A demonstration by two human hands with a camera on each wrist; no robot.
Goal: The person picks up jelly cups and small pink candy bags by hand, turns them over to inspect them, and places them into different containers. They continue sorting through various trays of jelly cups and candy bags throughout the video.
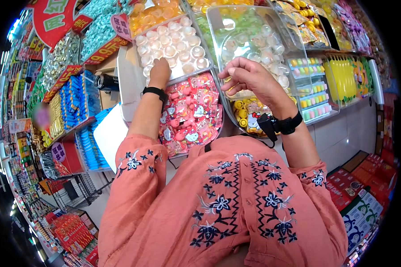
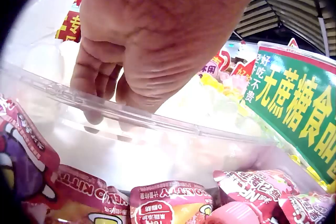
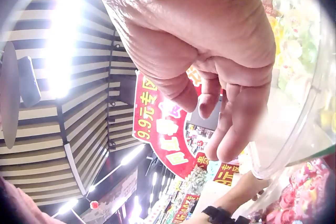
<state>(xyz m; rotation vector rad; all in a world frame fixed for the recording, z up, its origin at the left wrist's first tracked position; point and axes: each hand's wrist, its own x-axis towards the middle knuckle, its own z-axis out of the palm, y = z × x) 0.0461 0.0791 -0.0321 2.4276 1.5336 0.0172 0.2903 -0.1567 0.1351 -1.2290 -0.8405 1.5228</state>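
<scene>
In the head view my left hand [image 1: 160,72] reaches down over a clear bin of pale, whitish jelly cups [image 1: 192,41], at its near left side. The left wrist view shows those fingers [image 2: 86,74] pointing down behind the bin's clear rim [image 2: 173,124]. Glare washes out the area at the fingertips, so I cannot tell whether they pinch a cup. My right hand [image 1: 256,80] hovers with loosely bent fingers and nothing in them, over the near part of a clear lidded bin [image 1: 216,44] of green and pale jelly cups. Its fingers [image 3: 236,129] hang beside a clear plastic edge in the right wrist view.
Pink cartoon-printed pouches [image 1: 191,111] fill the bin nearest my body. Yellow-capped pouches [image 1: 254,118] lie right of it. Further right stand packs of pastel sweets [image 1: 314,95]. On the left are a dark bottle [image 1: 106,82], blue-wrapped sweets [image 1: 75,100] and a shopping cart [image 1: 75,193].
</scene>
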